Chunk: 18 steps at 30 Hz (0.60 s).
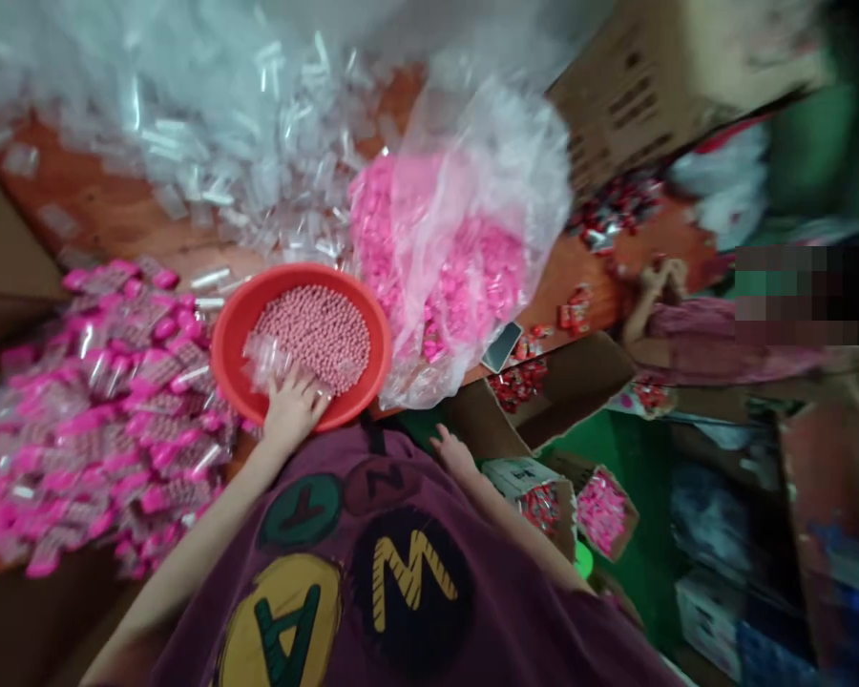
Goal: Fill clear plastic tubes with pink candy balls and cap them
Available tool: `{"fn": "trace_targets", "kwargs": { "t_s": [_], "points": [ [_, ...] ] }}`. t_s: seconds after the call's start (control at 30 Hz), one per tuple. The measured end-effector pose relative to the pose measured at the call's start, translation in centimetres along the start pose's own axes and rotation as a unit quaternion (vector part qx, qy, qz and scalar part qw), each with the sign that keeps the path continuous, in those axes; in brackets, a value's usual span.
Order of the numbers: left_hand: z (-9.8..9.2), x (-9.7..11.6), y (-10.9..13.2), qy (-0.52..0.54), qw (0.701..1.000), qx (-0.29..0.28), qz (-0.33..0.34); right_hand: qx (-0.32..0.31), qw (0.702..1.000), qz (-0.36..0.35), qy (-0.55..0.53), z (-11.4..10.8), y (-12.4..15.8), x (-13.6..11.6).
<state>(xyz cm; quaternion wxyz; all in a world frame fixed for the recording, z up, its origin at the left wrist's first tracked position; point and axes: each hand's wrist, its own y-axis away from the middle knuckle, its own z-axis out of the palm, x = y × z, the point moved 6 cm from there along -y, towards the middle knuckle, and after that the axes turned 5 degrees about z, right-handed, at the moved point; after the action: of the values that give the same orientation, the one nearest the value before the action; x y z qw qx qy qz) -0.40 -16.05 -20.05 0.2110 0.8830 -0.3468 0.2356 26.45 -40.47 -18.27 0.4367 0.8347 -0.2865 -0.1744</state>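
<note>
A red plastic basin [225, 367] sits on the table in front of me, with many small pink beads [322, 329] in it. Inside its near left part, my left hand [295, 405] reaches down with bent fingers around a clear plastic container [268, 358]; other clear pieces may lie with it. My right hand [456, 450] hangs by the table's near edge, close to an open cardboard box, its fingers apart and nothing visible in them. Pink-capped containers filled with beads [164, 401] are heaped left of the basin. Behind the basin's right side lies a clear bag of pink caps [465, 267].
Empty clear containers [258, 162] are piled across the back. A phone [502, 347] lies beside the open cardboard box [573, 391]. Smaller boxes of red packs [540, 506] and pink pieces [601, 510] stand lower right. Another person's hands [664, 279] are at the far right.
</note>
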Motion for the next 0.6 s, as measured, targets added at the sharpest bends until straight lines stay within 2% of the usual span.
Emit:
{"fn": "trace_targets", "kwargs": {
  "t_s": [0.13, 0.23, 0.27, 0.3, 0.37, 0.4, 0.43, 0.53, 0.6],
  "points": [
    [0.0, 0.0, 0.3, -0.007, 0.997, 0.058, 0.043, 0.069, 0.995, 0.037, -0.057, -1.7, -0.5, -1.4],
    [-0.3, -0.2, 0.6, 0.002, 0.995, 0.095, 0.045, 0.154, 0.973, 0.066, -0.156, -4.9, -2.1, -2.5],
    [-0.4, -0.4, 0.7, 0.010, 0.994, 0.105, 0.037, 0.191, 0.950, 0.079, -0.235, -6.2, -2.7, -2.7],
    [-0.5, -0.5, 0.8, 0.018, 0.993, 0.115, 0.029, 0.225, 0.913, 0.089, -0.330, -7.5, -3.4, -2.9],
    [-0.8, -0.8, 0.7, 0.035, 0.990, 0.139, 0.011, 0.259, 0.824, 0.088, -0.497, -9.6, -5.0, -3.7],
    [-1.0, -0.9, 0.5, 0.042, 0.987, 0.155, 0.003, 0.258, 0.793, 0.080, -0.545, -10.4, -6.1, -4.4],
    [-1.2, -0.8, 0.1, 0.049, 0.984, 0.171, -0.004, 0.250, 0.777, 0.073, -0.573, -11.2, -7.1, -5.1],
    [-1.6, 0.9, -1.9, 0.070, 0.976, 0.207, -0.001, 0.218, 0.766, 0.058, -0.601, -13.0, -10.0, -7.0],
    [-1.3, 3.6, -4.0, 0.088, 0.975, 0.203, 0.033, 0.194, 0.763, 0.036, -0.616, -14.3, -11.1, -7.6]
  ]
}}
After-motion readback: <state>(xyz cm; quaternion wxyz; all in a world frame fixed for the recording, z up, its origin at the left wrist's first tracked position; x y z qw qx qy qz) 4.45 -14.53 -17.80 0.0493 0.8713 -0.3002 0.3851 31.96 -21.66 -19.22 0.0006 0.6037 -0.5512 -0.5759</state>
